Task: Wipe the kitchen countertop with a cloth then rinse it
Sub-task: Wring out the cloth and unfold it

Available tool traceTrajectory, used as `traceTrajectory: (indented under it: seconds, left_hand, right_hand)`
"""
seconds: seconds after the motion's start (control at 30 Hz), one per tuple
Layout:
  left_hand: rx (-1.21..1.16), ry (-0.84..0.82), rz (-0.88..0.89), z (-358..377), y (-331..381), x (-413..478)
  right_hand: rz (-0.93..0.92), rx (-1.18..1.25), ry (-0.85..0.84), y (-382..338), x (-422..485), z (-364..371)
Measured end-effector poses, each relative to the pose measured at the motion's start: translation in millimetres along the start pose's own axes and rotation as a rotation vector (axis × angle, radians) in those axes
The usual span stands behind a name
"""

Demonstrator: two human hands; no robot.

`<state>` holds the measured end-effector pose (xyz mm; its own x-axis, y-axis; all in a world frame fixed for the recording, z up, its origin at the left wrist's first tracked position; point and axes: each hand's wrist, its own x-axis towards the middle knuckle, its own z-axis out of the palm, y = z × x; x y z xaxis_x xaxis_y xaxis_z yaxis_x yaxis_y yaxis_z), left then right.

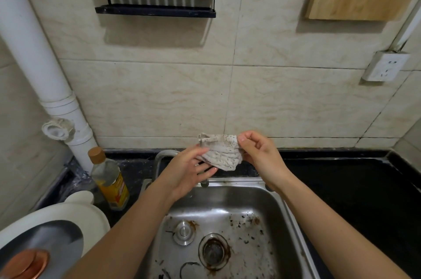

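Bottle (109,178) has a yellow label, print too blurred to read. Cloth (222,151) is in the air over the sink's (280,205) back rim, above the faucet (164,155). Right hand (259,153) pinches its top right corner. Left hand (189,171) pinches the left side, thumb over, fingers under. Black countertop (341,183) runs wide to the right of the sink; the bottle stands near the left rim.
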<state>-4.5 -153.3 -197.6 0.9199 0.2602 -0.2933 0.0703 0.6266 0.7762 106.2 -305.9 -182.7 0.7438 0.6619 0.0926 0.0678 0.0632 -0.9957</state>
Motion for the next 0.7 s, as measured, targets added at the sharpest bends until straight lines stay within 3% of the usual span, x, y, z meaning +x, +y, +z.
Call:
traceTrajectory:
  seconds: [0.17, 0.23, 0.33, 0.4, 0.5, 0.7]
  left_hand:
    - [0.037, 0.032, 0.069, 3, -2, 4]
    - [0.064, 0.035, 0.084, 5, -4, 5]
    - [0.132, 0.03, 0.086, 3, -6, 5]
    - [0.172, 0.012, 0.083, 1, -6, 4]
    - [0.209, -0.036, 0.084, 2, -6, 2]
    - [0.078, -0.032, 0.076, 5, -4, 0]
  right_hand:
    - [0.242, 0.345, 0.212, 14, 7, -1]
    - [0.306, 0.124, 0.264, 28, 6, 3]
    - [0.08, -0.435, 0.312, 38, 1, 5]
    - [-0.033, -0.408, 0.249, 32, -1, 5]
    - [-0.003, -0.261, 0.047, 26, -2, 8]
    - [-0.002, -0.082, 0.007, 25, -8, 8]
